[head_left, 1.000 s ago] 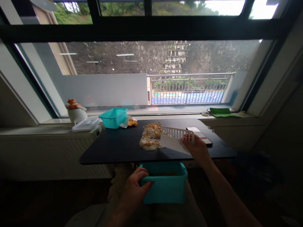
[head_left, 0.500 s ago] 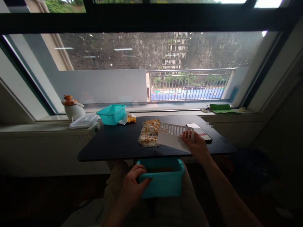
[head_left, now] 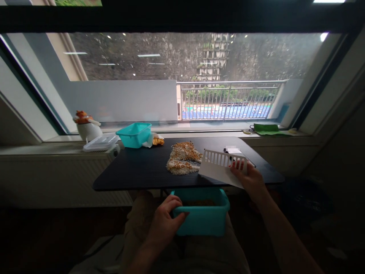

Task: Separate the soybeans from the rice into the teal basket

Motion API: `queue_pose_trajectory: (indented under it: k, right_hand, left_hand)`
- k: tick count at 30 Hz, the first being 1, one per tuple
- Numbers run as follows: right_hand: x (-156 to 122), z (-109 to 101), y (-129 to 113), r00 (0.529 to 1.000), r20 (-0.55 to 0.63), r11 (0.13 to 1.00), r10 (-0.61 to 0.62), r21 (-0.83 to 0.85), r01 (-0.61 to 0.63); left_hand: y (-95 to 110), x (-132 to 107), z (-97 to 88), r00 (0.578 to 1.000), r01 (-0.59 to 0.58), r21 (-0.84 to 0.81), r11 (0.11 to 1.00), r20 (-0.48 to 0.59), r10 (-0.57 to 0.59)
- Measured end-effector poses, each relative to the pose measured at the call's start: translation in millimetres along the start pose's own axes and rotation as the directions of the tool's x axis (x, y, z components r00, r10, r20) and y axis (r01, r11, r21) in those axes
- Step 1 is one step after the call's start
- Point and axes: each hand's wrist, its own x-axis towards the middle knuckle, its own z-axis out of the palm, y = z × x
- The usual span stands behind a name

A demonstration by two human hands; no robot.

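Observation:
My right hand (head_left: pixel 251 180) is closed on a white slotted plastic sheet (head_left: pixel 218 173), its fingertips showing through the slots. The sheet is tilted over the right part of the dark table, just beside a pile of white grains mixed with orange-brown kernels (head_left: pixel 184 160). My left hand (head_left: pixel 168 219) grips the near left rim of a turquoise plastic bin (head_left: pixel 203 220), thumb outside and fingers over the edge. This bin rests on my lap below the table's front edge. Something brownish lies inside it, too dark to make out.
A second turquoise bin (head_left: pixel 134 137) stands at the table's back left, beside a crumpled yellow-and-white wrapper (head_left: pixel 156 140). Partly behind the sheet lies a flat phone-like object (head_left: pixel 242 153). A clear lid (head_left: pixel 101 142) and a white-and-orange figurine (head_left: pixel 87 127) sit by the window; green cloth (head_left: pixel 267 129) lies on the sill.
My right hand has moved right with the slotted sheet, uncovering more of the pile's right side. The lap bin and my left hand have shifted slightly right in view.

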Motion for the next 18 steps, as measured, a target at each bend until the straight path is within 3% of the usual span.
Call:
queue_pose_trajectory:
  k: [7, 14, 18]
  right_hand:
    - [-6.0, -6.8, -2.7, 0.998, 0.049, 0.995, 0.044, 0.087, -0.048]
    - [27.0, 32.4, -4.2, 0.998, 0.060, 0.996, 0.008, 0.090, -0.013]
    - [33.9, 44.5, 0.9, 0.998, 0.061, 0.996, 0.012, 0.093, -0.017]
  left_hand:
    - [2.1, 0.7, 3.6, 1.000, -0.010, -0.015, 1.000, 0.007, 0.010]
    - [2.5, -5.3, -9.4, 1.000, 0.011, 0.007, 1.000, -0.019, -0.010]
    - [-2.9, -5.7, -12.3, 0.999, 0.025, 0.018, 1.000, -0.031, -0.025]
